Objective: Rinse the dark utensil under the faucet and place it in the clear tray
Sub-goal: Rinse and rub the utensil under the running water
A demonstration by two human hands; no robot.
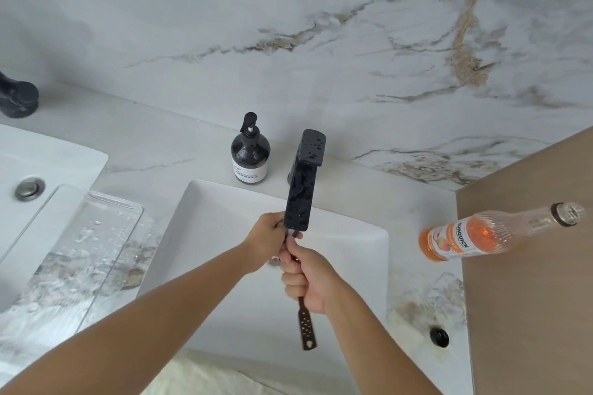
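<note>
The dark utensil is a long thin tool with a perforated handle end that points toward me over the white sink. My right hand grips its shaft. My left hand holds its upper end right under the spout of the black faucet, which hides that end. The faucet is wet with drops. The clear tray lies on the counter to the left of the sink, wet inside.
A dark soap pump bottle stands behind the sink. An orange drink bottle stands at the right by a brown panel. A second basin with a drain is at far left. A small black cap lies at right.
</note>
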